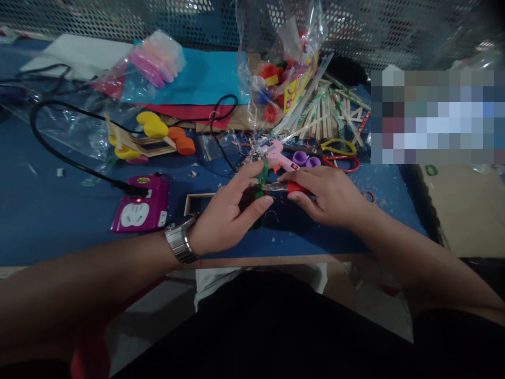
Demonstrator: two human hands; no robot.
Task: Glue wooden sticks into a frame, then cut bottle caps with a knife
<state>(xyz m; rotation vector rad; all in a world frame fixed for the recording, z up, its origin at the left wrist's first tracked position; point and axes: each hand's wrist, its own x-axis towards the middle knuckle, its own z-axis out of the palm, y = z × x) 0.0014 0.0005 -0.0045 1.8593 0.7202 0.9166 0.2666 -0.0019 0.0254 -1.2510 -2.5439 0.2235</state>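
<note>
My left hand [224, 210], with a metal-banded watch on its wrist, is curled around a green plastic piece [264, 172]. The piece looks like a ring or cap rim and shows between the index finger and the thumb. In my right hand [327, 195] is a tool with a red handle [295, 187] and a short metal end [275, 186]. That metal end points left and meets or nearly meets the green piece; exact contact cannot be made out. A small wooden stick frame [188, 204] lies partly hidden behind my left hand.
A purple power box [140, 205] with a black cable [71, 158] stands left. Behind the hands are a pink glue gun [278, 153], purple caps [306, 159], scissors [341, 163] and wooden sticks [321, 113]. A stick model with yellow caps [152, 125] sits further left.
</note>
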